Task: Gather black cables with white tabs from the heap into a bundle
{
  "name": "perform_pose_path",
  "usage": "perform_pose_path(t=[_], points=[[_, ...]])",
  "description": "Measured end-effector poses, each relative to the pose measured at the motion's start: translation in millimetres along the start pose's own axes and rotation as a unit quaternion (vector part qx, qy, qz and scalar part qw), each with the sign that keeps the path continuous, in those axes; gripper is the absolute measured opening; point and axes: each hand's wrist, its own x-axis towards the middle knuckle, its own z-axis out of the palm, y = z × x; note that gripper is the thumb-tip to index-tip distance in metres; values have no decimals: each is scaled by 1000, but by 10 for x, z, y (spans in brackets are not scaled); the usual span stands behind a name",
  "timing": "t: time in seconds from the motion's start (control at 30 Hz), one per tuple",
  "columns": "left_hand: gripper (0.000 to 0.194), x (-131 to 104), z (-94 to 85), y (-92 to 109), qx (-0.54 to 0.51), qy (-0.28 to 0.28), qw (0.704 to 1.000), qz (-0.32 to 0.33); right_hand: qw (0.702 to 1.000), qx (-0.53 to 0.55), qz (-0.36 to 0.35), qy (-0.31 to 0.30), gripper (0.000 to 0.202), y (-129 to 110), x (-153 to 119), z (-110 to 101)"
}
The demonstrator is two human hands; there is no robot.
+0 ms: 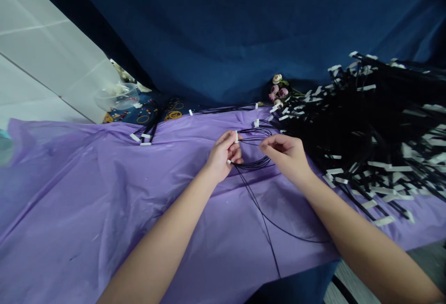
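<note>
The left hand [223,152] pinches the white connector [236,137] of black wires [251,165] looped between the hands, the right hand [288,156] half-curls (whether gripping, I cannot tell), so even, gentle tension seems best.

Dim overall; soft sheen on purple plastic sheet [121,211]; black cable pile [351,118] underexposed, blurred toward right edge.

a bare left hand [222,156] holds a looped bundle of thin black cables with white plastic connectors [251,165]; the bare right hand [288,154] is at the bundle's right side. under the bundle spreads wrinkled purple plastic sheeting [139,202]; right of the bundle, a large heap of white-ended black cables [348,123]; beyond the bundle, round pink flowers [283,93].
</note>
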Motion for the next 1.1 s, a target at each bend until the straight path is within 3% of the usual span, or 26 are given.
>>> perform_pose_path(t=[0.37,0.57,0.87,1.1], points=[[25,-4,-4,-9,6,-6,1000,4,999,-30,-25,-5,18,4,-11,-4],[25,4,2,-2,3,-4,1000,4,991,-96,-95,-8,15,25,-9,-25],[24,7,6,7,-7,13,1000,-8,924,-234,-303,-21,11,33,-14,-46],[26,-4,33,3,-4,26,999,-25,869,-327,-371,-19,15,98,-24,-100]])
